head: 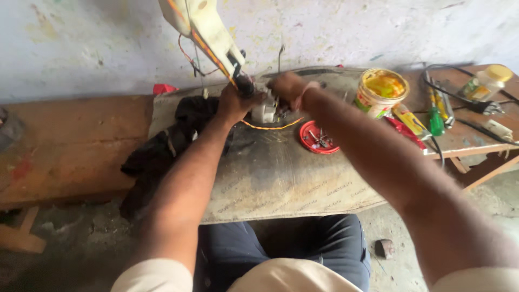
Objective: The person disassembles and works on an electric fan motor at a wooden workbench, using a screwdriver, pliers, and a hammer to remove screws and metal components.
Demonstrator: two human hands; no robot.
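Observation:
My left hand (pixel 233 104) grips the dark lower end of a cream plastic appliance housing (pixel 204 28) that rises tilted toward the top of the view, with orange and red wires trailing from it. My right hand (pixel 288 87) is closed around something at a small white and grey part (pixel 265 111) just right of the left hand; what the fingers hold is hidden. An orange wire (pixel 273 127) loops over the worn grey mat (pixel 281 178) below both hands.
A red lid with small metal parts (pixel 319 138) lies right of the hands. Further right stand a yellow tub (pixel 380 91), a green-handled screwdriver (pixel 436 120), black cables (pixel 459 92) and a yellow-capped jar (pixel 489 81). Black cloth (pixel 162 151) lies on the left.

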